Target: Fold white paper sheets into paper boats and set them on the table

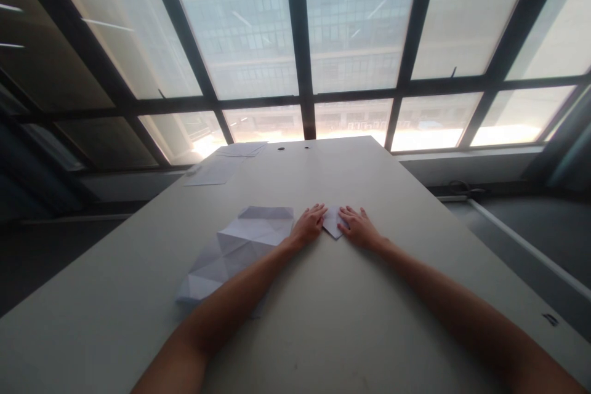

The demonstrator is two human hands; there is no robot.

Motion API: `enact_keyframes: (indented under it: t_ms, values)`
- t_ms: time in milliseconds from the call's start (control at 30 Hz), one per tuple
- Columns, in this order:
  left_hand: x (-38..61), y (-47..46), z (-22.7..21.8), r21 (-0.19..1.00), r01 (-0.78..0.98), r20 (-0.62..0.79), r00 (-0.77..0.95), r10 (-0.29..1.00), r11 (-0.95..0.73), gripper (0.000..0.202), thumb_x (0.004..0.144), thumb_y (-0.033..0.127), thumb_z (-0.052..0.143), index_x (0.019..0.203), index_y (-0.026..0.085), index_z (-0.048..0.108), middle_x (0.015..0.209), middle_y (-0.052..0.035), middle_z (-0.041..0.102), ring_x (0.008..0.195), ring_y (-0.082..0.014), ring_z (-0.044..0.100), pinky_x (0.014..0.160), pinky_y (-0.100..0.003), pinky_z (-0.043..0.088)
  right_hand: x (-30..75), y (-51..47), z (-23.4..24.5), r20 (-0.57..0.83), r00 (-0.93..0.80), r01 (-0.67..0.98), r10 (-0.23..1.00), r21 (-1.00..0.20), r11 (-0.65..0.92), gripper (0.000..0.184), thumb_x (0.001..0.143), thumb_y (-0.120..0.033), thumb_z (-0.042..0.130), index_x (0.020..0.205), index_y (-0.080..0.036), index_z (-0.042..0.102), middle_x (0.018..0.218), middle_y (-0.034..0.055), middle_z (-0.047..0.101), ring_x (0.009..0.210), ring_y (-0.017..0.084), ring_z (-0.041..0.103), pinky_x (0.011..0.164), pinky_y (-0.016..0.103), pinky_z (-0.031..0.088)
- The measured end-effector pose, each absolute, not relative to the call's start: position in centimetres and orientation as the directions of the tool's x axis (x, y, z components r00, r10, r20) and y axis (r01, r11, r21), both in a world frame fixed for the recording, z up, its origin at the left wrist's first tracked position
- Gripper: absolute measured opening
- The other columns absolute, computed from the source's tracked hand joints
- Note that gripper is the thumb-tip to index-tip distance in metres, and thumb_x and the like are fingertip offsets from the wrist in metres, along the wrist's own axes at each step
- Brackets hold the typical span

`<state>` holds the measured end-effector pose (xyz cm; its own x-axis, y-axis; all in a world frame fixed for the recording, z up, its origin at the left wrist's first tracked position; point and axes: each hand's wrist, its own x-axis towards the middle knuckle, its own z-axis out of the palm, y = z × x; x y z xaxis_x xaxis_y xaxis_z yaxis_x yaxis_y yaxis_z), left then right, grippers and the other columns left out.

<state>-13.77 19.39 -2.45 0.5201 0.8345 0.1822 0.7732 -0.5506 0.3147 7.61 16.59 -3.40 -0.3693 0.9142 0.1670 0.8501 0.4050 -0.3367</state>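
Note:
A small folded piece of white paper (pixel 332 223) lies on the pale table (pixel 351 320) between my two hands. My left hand (pixel 308 226) rests flat on the paper's left side, fingers stretched forward. My right hand (pixel 359 227) lies flat on its right side, fingers spread and pointing toward the left hand. Both press the paper down against the table. To the left of my left forearm sits a large creased white sheet (pixel 237 246), partly unfolded, with triangular fold marks.
Several loose white sheets (pixel 226 163) lie at the table's far left corner. Two small dark spots (pixel 281 148) mark the far edge. Beyond the table stands a large window with dark frames (pixel 300 98). A low ledge (pixel 462 163) runs at the right.

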Motion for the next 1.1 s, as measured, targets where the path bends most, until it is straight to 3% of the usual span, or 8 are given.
enact_keyframes:
  t_ms: [133,400,600,767,1100]
  values:
    - [-13.8,18.9,-2.0,0.259,0.653,0.077,0.721,0.689,-0.712,0.054,0.104,0.045,0.029,0.154,0.025,0.030,0.160,-0.0064,0.029,0.150,-0.0221,0.022,0.120,-0.046,0.016,7.7,16.8,-3.5,0.151,-0.355,0.854,0.923,-0.348,0.386,0.054,0.098,-0.036,0.043,0.149,-0.019,0.041,0.157,0.0117,0.036,0.148,0.026,0.023,0.119,0.053,0.006]
    - [-14.2,18.8,-1.9,0.197,0.613,0.018,0.778,0.628,-0.765,0.074,0.099,0.064,0.028,0.159,0.023,0.013,0.163,-0.0095,0.015,0.152,-0.0266,0.011,0.121,-0.049,0.009,7.8,16.8,-3.5,0.143,-0.360,0.850,0.922,-0.357,0.387,0.055,0.098,-0.036,0.042,0.149,-0.016,0.041,0.157,0.0128,0.035,0.148,0.026,0.023,0.119,0.052,0.009]
    - [-14.2,18.5,-1.4,0.239,0.614,0.029,0.769,0.638,-0.752,0.077,0.095,0.064,0.042,0.158,0.028,0.014,0.163,-0.0084,0.016,0.151,-0.0257,0.013,0.121,-0.047,0.007,7.8,16.7,-3.3,0.150,-0.367,0.844,0.918,-0.361,0.397,0.054,0.097,-0.036,0.042,0.148,-0.018,0.042,0.157,0.0128,0.037,0.148,0.027,0.024,0.118,0.055,0.011]
    - [-14.0,18.2,-0.9,0.277,0.613,0.048,0.760,0.648,-0.740,0.068,0.093,0.058,0.053,0.153,0.035,0.031,0.162,-0.0068,0.023,0.151,-0.0259,0.017,0.121,-0.048,0.009,7.8,16.6,-3.2,0.155,-0.370,0.841,0.916,-0.363,0.402,0.053,0.098,-0.035,0.041,0.148,-0.019,0.043,0.156,0.0132,0.037,0.148,0.027,0.023,0.117,0.056,0.011]
    - [-13.9,17.9,-0.7,0.301,0.643,0.050,0.727,0.685,-0.704,0.071,0.093,0.055,0.056,0.154,0.029,0.031,0.160,-0.0087,0.028,0.150,-0.0258,0.021,0.120,-0.050,0.011,7.8,16.3,-2.8,0.166,-0.370,0.833,0.914,-0.376,0.405,0.051,0.098,-0.034,0.044,0.146,-0.019,0.045,0.155,0.0128,0.039,0.147,0.028,0.025,0.117,0.057,0.012]
